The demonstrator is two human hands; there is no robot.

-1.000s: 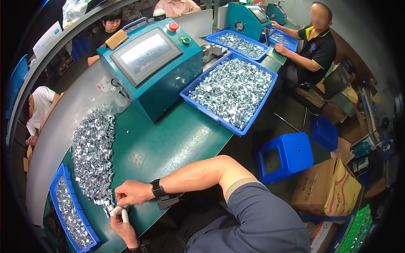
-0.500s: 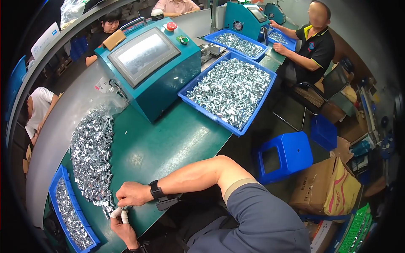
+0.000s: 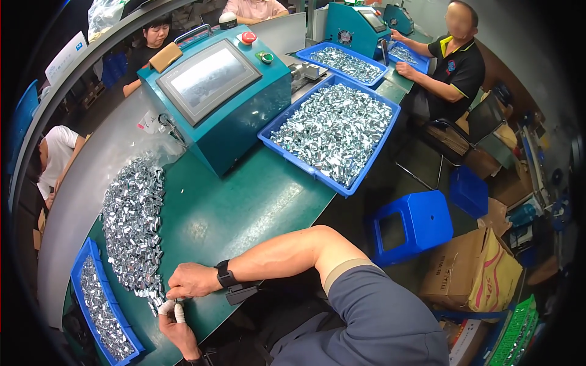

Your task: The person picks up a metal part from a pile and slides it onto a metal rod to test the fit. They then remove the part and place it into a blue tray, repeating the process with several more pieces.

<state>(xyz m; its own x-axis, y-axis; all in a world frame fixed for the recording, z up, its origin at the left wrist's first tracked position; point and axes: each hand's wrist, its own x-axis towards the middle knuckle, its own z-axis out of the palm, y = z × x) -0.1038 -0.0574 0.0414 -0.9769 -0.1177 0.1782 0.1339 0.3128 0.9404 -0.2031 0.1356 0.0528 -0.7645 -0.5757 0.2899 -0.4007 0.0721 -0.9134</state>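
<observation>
At the near end of a long heap of small shiny metal sleeves (image 3: 131, 222), my two hands meet just above the green tabletop. My left hand (image 3: 177, 332) comes from below, with white wraps on its thumb and a finger, and its fingertips are pinched together. From the right, my right hand (image 3: 192, 280) reaches in, closed, its fingertips against those of the left; a black watch (image 3: 226, 274) is on that wrist. Whatever small piece sits between the fingertips is mostly hidden by them. Left of the heap lies a narrow blue tray (image 3: 135, 343) holding more small metal pieces.
A teal machine (image 3: 244, 122) with a screen and red button stands ahead. Beside it is a large blue tray (image 3: 267, 135) full of metal pieces. A blue stool (image 3: 421, 222) and a cardboard box (image 3: 448, 268) are at right. A co-worker (image 3: 452, 67) sits at the far right.
My hands stay together at the same spot, with the left hand shifted very slightly left. The heap and trays look the same.
</observation>
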